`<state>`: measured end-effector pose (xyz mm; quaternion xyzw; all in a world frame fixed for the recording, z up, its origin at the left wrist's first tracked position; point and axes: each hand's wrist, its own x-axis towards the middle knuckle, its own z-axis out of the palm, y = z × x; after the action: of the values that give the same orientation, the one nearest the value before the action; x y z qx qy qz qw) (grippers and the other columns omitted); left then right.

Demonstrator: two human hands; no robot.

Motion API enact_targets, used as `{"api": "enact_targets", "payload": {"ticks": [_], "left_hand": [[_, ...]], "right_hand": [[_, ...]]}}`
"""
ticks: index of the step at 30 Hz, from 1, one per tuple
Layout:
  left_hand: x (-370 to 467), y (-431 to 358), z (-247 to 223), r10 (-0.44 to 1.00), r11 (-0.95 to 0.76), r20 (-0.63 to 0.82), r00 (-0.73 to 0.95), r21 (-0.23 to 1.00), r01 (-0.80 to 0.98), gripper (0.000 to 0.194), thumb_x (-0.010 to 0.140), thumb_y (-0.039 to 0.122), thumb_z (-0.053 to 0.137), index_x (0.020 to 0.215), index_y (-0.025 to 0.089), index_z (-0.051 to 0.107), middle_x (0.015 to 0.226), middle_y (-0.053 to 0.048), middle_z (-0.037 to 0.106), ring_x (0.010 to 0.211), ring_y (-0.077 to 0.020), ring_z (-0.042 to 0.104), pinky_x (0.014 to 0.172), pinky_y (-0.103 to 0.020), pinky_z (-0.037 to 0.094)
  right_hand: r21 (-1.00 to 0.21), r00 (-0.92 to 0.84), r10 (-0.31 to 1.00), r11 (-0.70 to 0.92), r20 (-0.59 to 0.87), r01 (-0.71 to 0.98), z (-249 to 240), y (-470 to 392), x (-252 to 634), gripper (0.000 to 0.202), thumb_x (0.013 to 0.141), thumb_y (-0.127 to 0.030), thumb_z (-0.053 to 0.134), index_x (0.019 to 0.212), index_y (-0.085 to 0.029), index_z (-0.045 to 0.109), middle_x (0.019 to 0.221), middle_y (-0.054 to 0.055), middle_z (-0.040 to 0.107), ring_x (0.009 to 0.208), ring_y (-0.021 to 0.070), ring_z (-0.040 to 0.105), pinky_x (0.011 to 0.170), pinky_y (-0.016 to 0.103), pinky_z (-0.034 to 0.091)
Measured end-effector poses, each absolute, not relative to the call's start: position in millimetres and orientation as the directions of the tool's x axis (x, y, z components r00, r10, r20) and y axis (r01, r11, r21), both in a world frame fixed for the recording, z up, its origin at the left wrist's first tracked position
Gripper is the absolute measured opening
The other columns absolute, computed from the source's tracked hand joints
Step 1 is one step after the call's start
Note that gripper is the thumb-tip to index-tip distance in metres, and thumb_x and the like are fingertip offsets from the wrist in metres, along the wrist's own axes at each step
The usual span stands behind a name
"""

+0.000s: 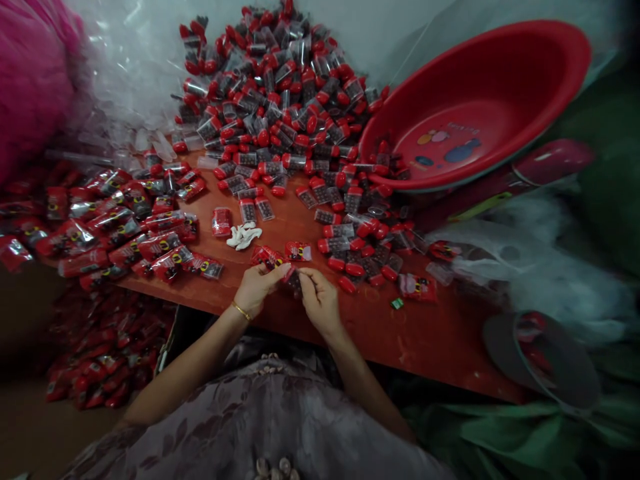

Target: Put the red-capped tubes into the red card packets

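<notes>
reddish table [370,327] | pale wall [370,23] | left hand [256,291], right hand [323,305]: small item [293,281]

Single head view, forward and down.
It looks from six o'clock, close above left hand [256,291] and right hand [321,301], across the table [425,343] toward twelve.

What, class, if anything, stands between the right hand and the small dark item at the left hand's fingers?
Nothing visible does: the right hand's fingers appear to meet the small dark item directly, opposite the left hand. A red packet lies just beyond, not between.
</notes>
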<state>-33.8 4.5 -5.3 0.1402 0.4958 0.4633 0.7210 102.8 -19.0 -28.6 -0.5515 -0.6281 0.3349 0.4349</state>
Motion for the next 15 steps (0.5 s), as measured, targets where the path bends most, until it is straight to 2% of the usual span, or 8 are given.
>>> {"api": "enact_targets", "payload": {"ticks": [3, 5, 9, 12, 15], "left_hand": [[-30, 6, -8, 0.837, 0.445, -0.547, -0.006, 0.687, -0.574, 0.047, 0.037, 0.041, 0.086, 0.065, 0.011, 0.063, 0.062, -0.001, 0.065, 0.054, -0.008, 0.056, 0.058, -0.021, 0.045], [-27, 6, -8, 0.871, 0.382, -0.49, -0.031, 0.715, -0.586, 0.047, 0.04, 0.043, 0.085, 0.067, 0.011, 0.065, 0.064, -0.001, 0.066, 0.057, -0.0087, 0.057, 0.059, -0.021, 0.045], [-20, 3, -5, 0.886, 0.402, -0.461, 0.046, 0.717, -0.569, 0.046, 0.046, 0.047, 0.082, 0.07, 0.012, 0.066, 0.055, 0.002, 0.059, 0.047, -0.007, 0.048, 0.045, -0.02, 0.038], [-18, 1, -5, 0.889, 0.411, -0.449, 0.09, 0.698, -0.586, 0.043, 0.05, 0.049, 0.08, 0.067, 0.013, 0.065, 0.053, 0.002, 0.058, 0.045, -0.0063, 0.047, 0.044, -0.02, 0.036], [-19, 1, -7, 0.916, 0.371, -0.389, 0.099, 0.725, -0.581, 0.037, 0.057, 0.046, 0.077, 0.07, 0.012, 0.067, 0.059, 0.0, 0.062, 0.054, -0.0081, 0.053, 0.053, -0.02, 0.042]], "right_hand": [[-0.934, 0.007, 0.993, 0.11, 0.119, 0.339, -31, -18, 93, 0.021, 0.089, -0.036, 0.045, 0.09, -0.02, 0.059, 0.064, -0.002, 0.06, 0.055, 0.0112, 0.056, 0.052, 0.022, 0.045], [-0.969, 0.005, 0.998, 0.064, 0.067, 0.239, -30, -18, 88, 0.021, 0.089, -0.039, 0.045, 0.087, -0.02, 0.055, 0.06, -0.005, 0.055, 0.047, 0.0087, 0.05, 0.045, 0.02, 0.041], [-1.0, 0.107, 0.994, -0.011, -0.008, 0.028, -28, -18, 77, 0.022, 0.09, -0.042, 0.042, 0.083, -0.022, 0.047, 0.055, -0.009, 0.043, 0.037, 0.0054, 0.039, 0.037, 0.017, 0.034], [-0.994, 0.143, 0.989, 0.032, 0.047, 0.105, -27, -21, 76, 0.018, 0.089, -0.039, 0.044, 0.088, -0.021, 0.048, 0.067, -0.005, 0.052, 0.047, 0.0067, 0.048, 0.044, 0.018, 0.041], [-0.97, 0.114, 0.987, 0.083, 0.111, 0.227, -26, -22, 78, 0.017, 0.087, -0.038, 0.049, 0.091, -0.021, 0.049, 0.079, 0.0, 0.058, 0.058, 0.0091, 0.055, 0.052, 0.021, 0.046]]}}
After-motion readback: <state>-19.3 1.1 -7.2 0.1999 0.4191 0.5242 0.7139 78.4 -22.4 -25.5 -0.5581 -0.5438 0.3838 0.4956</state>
